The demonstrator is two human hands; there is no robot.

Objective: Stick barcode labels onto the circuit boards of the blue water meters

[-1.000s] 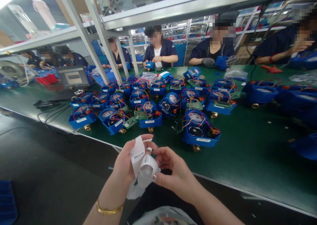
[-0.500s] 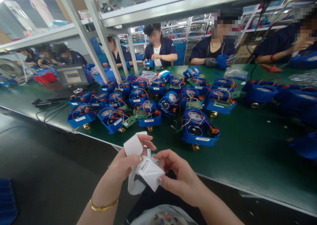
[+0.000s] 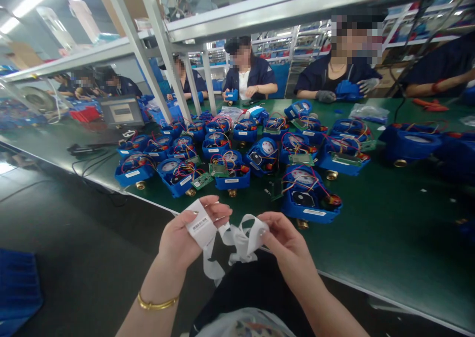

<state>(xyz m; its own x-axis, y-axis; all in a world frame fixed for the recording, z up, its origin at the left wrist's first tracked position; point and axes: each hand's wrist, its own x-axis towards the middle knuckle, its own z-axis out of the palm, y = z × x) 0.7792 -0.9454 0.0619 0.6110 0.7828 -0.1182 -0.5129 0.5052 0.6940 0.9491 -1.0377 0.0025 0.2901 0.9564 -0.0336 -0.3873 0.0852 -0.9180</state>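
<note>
My left hand (image 3: 181, 238) pinches a white strip of labels, thumb on top, with a printed barcode label (image 3: 201, 225) facing up. My right hand (image 3: 284, 235) grips another part of the curling white label strip (image 3: 243, 240) between thumb and fingers. Loose loops of it hang between the hands and below the left one, in front of the table edge. Nearest beyond my right hand sits a blue meter housing (image 3: 311, 211) with a white label on its front, coloured wires and a brass fitting underneath.
Several more blue housings (image 3: 232, 181) with wires and green circuit boards (image 3: 202, 180) crowd the green table (image 3: 371, 248). A laptop (image 3: 122, 112) and black cables lie at the left. Co-workers (image 3: 250, 77) sit opposite, under a metal shelf frame. A blue crate (image 3: 18, 292) stands low left.
My hands have drawn apart, and the strip now stretches in loops between them. The barcode label has moved left with my left hand. The view has shifted slightly.
</note>
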